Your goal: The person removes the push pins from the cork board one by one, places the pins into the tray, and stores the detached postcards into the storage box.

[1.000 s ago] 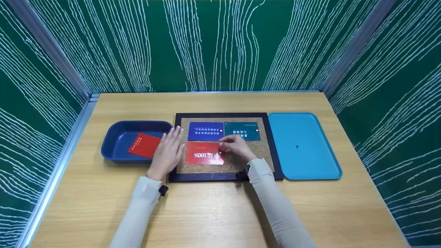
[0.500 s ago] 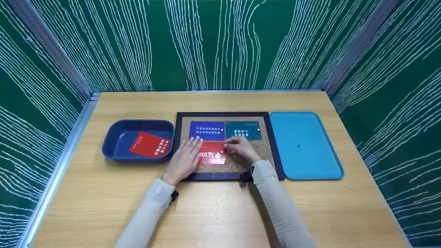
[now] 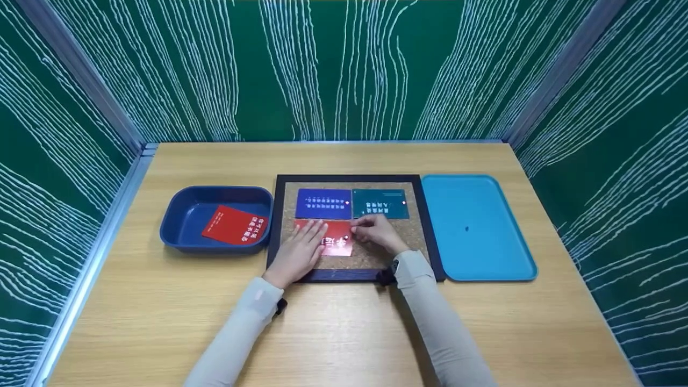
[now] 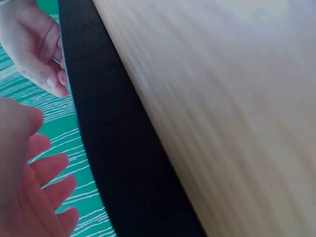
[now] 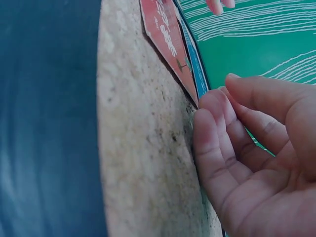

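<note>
One left hand (image 3: 296, 252) lay straight-fingered, gripping nothing, over the red card (image 3: 337, 245) on the board (image 3: 344, 263), from eight o'clock; the right hand (image 3: 379, 233), bent-fingered, was at its two o'clock corner, hold unclear. Sideways pressure could skew it into the blue card (image 3: 323, 204) at twelve.

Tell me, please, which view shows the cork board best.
The head view, showing the cork board almost whole, left hand and right hand covering parts. The left wrist view shows only its dark frame; the right wrist view, a strip of cork.
</note>
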The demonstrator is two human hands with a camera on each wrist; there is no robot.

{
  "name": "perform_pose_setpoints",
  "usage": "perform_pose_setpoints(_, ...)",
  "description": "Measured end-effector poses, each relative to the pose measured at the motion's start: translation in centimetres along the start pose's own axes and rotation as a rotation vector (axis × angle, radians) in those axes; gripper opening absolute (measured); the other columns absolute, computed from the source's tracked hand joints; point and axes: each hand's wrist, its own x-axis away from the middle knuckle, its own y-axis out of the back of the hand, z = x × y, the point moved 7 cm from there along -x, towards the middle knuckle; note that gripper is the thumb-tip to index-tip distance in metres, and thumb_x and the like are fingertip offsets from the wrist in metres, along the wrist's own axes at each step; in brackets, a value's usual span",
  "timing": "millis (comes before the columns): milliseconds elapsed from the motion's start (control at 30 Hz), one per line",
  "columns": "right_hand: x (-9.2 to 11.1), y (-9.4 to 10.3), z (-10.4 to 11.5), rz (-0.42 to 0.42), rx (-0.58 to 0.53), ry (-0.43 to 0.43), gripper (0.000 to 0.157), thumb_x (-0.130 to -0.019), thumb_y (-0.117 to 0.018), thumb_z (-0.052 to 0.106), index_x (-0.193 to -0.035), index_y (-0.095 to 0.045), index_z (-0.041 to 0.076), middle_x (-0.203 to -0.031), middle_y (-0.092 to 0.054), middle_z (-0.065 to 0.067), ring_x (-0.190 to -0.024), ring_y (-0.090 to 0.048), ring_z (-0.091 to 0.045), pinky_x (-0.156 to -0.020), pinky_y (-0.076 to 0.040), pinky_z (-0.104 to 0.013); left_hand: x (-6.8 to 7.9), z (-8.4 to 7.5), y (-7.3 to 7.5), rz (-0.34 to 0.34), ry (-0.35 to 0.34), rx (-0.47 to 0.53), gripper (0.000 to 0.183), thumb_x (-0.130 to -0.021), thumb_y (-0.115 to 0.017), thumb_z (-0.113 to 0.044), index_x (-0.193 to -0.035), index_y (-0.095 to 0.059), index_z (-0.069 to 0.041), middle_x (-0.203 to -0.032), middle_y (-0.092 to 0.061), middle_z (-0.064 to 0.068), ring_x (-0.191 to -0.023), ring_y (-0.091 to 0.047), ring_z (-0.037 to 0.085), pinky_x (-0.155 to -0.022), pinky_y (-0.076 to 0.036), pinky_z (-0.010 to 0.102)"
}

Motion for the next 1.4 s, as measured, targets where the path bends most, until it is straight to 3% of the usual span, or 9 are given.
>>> perform_pose_setpoints(167, 0.1, -0.2, -0.1, 0.007, 0.020, 0.023, 0.021, -0.088, -0.068, 0.014, -0.103, -0.072, 0.000, -0.079, -0.067, -0.002, -0.064, -0.060, -0.011, -0.058, -0.053, -0.022, -0.4, 0.1, -0.7, 0.055, 0.018, 0.008, 0.050, -0.103, -0.040, -0.031, -0.148, -0.038, -0.010, -0.154, -0.037, 0.009, -0.144, -0.031, 0.029, -0.119, -0.026, 0.049)
perform_pose_setpoints(500, 0.1, -0.8, 0.0, 0.027, 0.032, 0.035, 0.018, -0.090, -0.066, 0.010, -0.103, -0.071, -0.001, -0.088, -0.071, -0.007, -0.067, -0.061, -0.009, -0.063, -0.056, -0.022, -0.6, 0.2, -1.7, 0.168, 0.031, 0.051, 0.049, -0.103, -0.040, -0.030, -0.148, -0.038, -0.010, -0.155, -0.033, 0.008, -0.145, -0.029, 0.027, -0.119, -0.027, 0.048)
perform_pose_setpoints(800, 0.1, -0.9, 0.3, 0.025, 0.034, 0.070, 0.019, -0.089, -0.066, 0.009, -0.101, -0.071, -0.004, -0.081, -0.070, -0.002, -0.063, -0.058, -0.006, -0.059, -0.052, -0.018, -0.8, 0.0, -1.7, 0.140, -0.016, 0.080, 0.045, -0.102, -0.044, -0.024, -0.143, -0.045, -0.005, -0.152, -0.039, 0.013, -0.141, -0.036, 0.032, -0.116, -0.032, 0.047)
perform_pose_setpoints(1133, 0.0, -0.8, 0.3, 0.020, 0.065, 0.040, 0.018, -0.089, -0.067, 0.013, -0.101, -0.072, 0.000, -0.087, -0.072, -0.007, -0.064, -0.060, -0.009, -0.060, -0.053, -0.020, -1.2, 0.1, -1.4, 0.193, 0.002, 0.116, 0.045, -0.102, -0.043, -0.022, -0.144, -0.043, -0.005, -0.153, -0.037, 0.012, -0.142, -0.034, 0.031, -0.117, -0.031, 0.047)
perform_pose_setpoints(1400, 0.0, -1.0, 0.3, 0.034, 0.075, 0.052, 0.018, -0.089, -0.068, 0.012, -0.100, -0.073, 0.000, -0.081, -0.070, -0.006, -0.063, -0.057, -0.009, -0.058, -0.050, -0.019, -1.1, 0.3, -1.7, 0.213, 0.010, 0.128, 0.046, -0.103, -0.042, -0.023, -0.146, -0.040, -0.006, -0.154, -0.034, 0.011, -0.143, -0.032, 0.031, -0.118, -0.029, 0.047)
